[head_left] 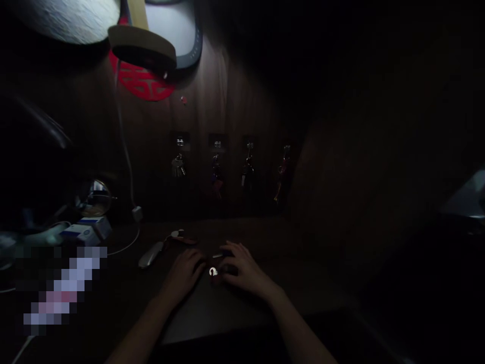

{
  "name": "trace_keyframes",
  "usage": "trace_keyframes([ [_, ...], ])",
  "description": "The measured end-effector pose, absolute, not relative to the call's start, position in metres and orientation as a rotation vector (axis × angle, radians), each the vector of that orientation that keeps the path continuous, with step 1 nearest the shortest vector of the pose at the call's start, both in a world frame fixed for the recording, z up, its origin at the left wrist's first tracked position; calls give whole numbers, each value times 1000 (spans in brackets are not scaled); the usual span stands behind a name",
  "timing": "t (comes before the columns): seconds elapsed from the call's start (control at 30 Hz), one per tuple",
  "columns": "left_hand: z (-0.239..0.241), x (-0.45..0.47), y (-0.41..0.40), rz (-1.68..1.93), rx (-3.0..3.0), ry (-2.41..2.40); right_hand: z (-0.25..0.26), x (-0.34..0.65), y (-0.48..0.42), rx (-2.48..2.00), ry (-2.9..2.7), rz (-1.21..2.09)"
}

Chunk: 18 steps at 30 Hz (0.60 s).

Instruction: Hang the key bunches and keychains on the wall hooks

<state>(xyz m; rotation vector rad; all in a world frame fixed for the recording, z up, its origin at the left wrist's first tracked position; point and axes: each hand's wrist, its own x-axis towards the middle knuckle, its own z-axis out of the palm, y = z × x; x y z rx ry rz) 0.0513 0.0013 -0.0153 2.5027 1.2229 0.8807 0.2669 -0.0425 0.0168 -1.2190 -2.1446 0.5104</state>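
The scene is very dark. Both my hands rest on a dark tabletop (295, 253) near its middle. My left hand (185, 273) is curled, its fingertips close to a small shiny metal ring (212, 272) that looks like a key ring. My right hand (242, 270) lies on the other side of the ring with fingers bent over a small dark object I cannot make out. The ring sits between the two hands.
Key bunches (179, 164) hang from several hooks on the dark wood wall behind. A slim grey remote (150, 254) lies left of my hands. Small boxes (87, 230), a white cable (127, 151) and a round red ornament (146, 83) are at the left.
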Motion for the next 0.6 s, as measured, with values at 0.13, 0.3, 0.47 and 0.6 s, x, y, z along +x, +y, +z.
trace_keyframes([
  [0.13, -10, 50, -4, 957, 2475, 1224, 20, 253, -25, -1269, -1992, 494],
  [0.3, -3, 46, -8, 1161, 2379, 1178, 39, 234, -9, -1339, -1807, 532],
  [0.47, 0, 41, -11, 1395, 2234, 1206, 53, 211, -3, -1154, -1680, 629],
  [0.6, -4, 40, -8, 1504, 2159, 1227, 54, 194, 0, -1009, -1566, 832],
])
